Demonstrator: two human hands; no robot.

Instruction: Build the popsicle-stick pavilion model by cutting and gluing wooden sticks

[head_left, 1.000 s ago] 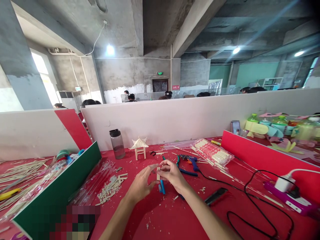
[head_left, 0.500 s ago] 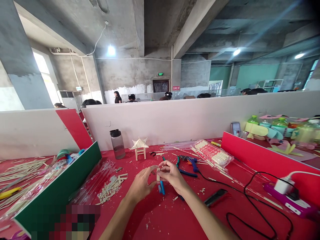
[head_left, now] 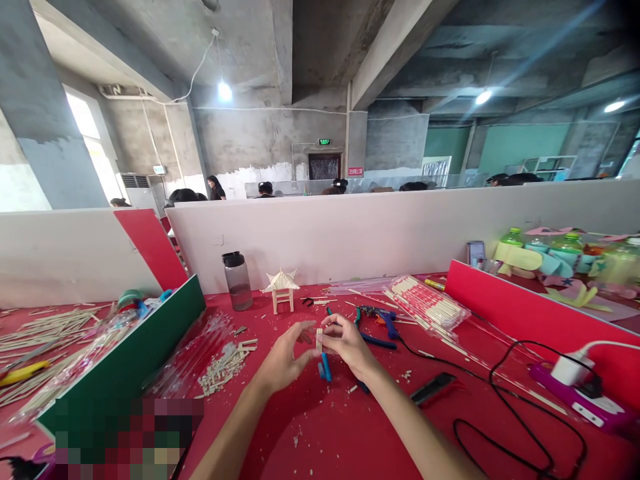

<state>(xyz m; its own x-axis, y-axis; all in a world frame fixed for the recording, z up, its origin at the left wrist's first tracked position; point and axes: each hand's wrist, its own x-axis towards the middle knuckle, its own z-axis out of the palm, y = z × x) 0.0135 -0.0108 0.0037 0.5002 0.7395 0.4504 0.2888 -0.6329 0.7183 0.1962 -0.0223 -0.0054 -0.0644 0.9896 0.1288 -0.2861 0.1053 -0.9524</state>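
Observation:
My right hand (head_left: 350, 347) pinches a small piece of short, pale wooden sticks (head_left: 319, 340) held upright above the table. My left hand (head_left: 287, 357) faces it from the other side, thumb and fingers apart; its thumb tip is close to the sticks, and whether they touch I cannot tell. Just below the hands lies a blue object (head_left: 326, 368), partly hidden. Beyond them stands a little pavilion (head_left: 281, 291) made of sticks, with a peaked roof. A pile of cut stick pieces (head_left: 225, 370) lies left of my left hand.
A blue glue gun (head_left: 387, 322), its black cable trailing right, and a black-handled cutter (head_left: 434, 389) lie on the red table. Packaged sticks (head_left: 430, 307) are at the back right, a bottle (head_left: 237, 283) at the back left. Green (head_left: 135, 353) and red (head_left: 530, 313) boards flank the table.
My left fingers have spread and drawn back a little from the stick piece, which stays pinched in my right hand. The view has shifted slightly.

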